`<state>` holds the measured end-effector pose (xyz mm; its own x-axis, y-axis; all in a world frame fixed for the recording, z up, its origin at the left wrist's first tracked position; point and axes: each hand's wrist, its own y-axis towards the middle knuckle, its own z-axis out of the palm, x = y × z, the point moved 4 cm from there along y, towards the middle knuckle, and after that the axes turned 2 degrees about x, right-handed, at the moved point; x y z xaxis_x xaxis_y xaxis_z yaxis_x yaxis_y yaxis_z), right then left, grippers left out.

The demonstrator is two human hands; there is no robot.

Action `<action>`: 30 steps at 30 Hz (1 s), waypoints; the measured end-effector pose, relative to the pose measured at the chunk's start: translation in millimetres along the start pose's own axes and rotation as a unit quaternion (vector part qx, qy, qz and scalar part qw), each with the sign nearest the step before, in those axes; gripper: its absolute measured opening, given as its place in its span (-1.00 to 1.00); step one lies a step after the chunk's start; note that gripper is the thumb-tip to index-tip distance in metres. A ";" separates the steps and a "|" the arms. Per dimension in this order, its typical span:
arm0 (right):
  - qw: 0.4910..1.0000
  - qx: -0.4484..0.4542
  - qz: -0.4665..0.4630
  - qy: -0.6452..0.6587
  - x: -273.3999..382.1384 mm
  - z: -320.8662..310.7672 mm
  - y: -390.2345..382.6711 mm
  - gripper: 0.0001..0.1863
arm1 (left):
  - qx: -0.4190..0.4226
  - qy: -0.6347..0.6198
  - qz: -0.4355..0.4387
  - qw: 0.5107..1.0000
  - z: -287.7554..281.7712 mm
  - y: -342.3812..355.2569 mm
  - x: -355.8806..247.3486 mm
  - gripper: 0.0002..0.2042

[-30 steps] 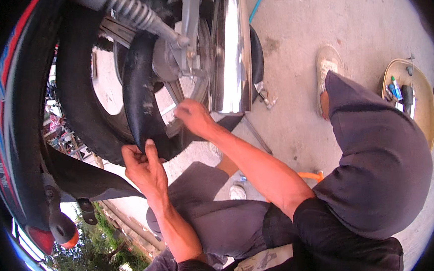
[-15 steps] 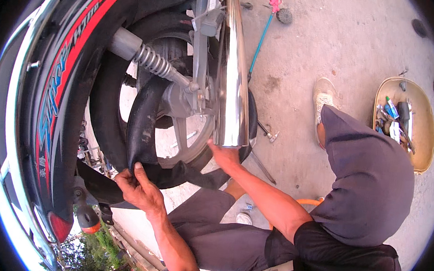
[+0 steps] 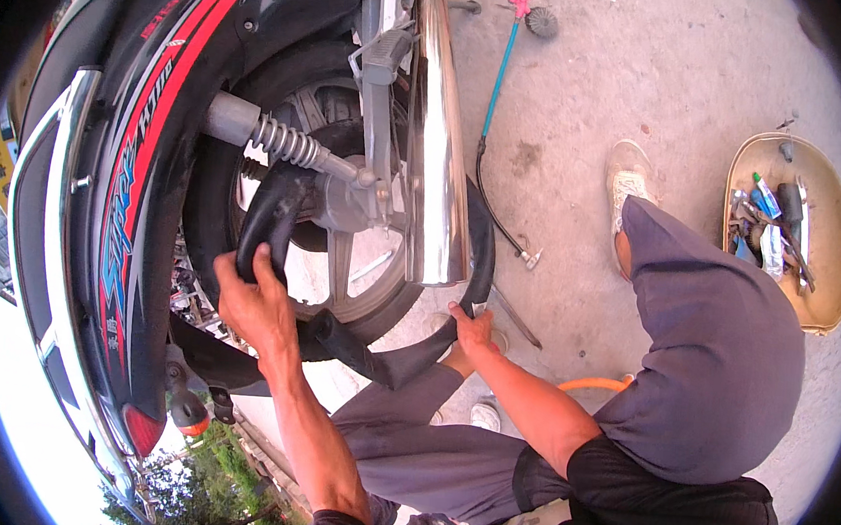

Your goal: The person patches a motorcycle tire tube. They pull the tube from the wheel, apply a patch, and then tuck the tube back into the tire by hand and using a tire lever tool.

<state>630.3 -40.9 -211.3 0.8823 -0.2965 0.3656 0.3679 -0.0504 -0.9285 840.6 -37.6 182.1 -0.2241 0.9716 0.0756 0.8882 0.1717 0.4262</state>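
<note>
A smooth black rubber inner tube (image 3: pixel 402 362) loops about the rear wheel (image 3: pixel 341 275) of a motorcycle. My left hand (image 3: pixel 256 303) is closed round the tube's left stretch, below the coil-spring shock absorber (image 3: pixel 288 144). With fingers and thumb together, my right hand (image 3: pixel 474 329) grips the tube's right side, just under the end of the chrome exhaust pipe (image 3: pixel 438 158). Between my hands the tube sags and bends, with a blunt fold or end (image 3: pixel 331 332) near the wheel's lower edge. The exhaust and shock absorber hide part of the tube.
The motorcycle's black and red body panel (image 3: pixel 148 150) and chrome rail (image 3: pixel 71 155) fill the left. On the concrete stand a teal hose tool with pink handle (image 3: pixel 503 65), a metal bar (image 3: pixel 516 316) and a tan tray of tools (image 3: pixel 828 297). An orange ring (image 3: pixel 594 381) lies by my leg.
My left hand has moved up along the left side with the tube. My right hand has moved right and down from behind the exhaust end, and the tube's lower part now hangs bent between them.
</note>
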 end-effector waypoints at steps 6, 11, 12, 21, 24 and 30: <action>0.753 0.515 0.351 0.211 2.0 11.8 -48.0 -0.44 | -0.042 -0.015 0.030 0.999 -0.3 -9.3 8.9 -0.68; 0.799 0.474 0.232 0.288 24.9 18.0 -20.5 -0.74 | -0.064 0.144 0.358 0.920 -12.4 -52.8 -7.6 -0.61; 0.795 0.435 0.245 0.344 39.3 18.9 -20.3 -0.81 | 0.031 0.094 0.391 0.915 -8.7 -72.9 -2.0 -0.60; 0.596 0.432 0.163 0.657 115.7 36.9 39.4 -0.72 | 0.288 0.261 0.401 0.829 46.0 -113.1 33.1 -0.65; 0.623 0.434 0.127 0.638 133.5 18.9 24.8 -0.65 | 0.284 0.263 0.387 0.837 64.2 -104.8 35.3 -0.87; 0.570 0.275 0.295 0.716 35.8 34.2 -24.0 -0.40 | 0.226 0.285 0.308 0.879 87.1 -83.8 47.0 -0.84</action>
<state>663.2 -17.7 -173.8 -0.0988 -0.6010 -0.7931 0.5146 0.6513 -0.5576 790.6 7.8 71.5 0.3057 0.6862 0.6600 0.9510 -0.1865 -0.2466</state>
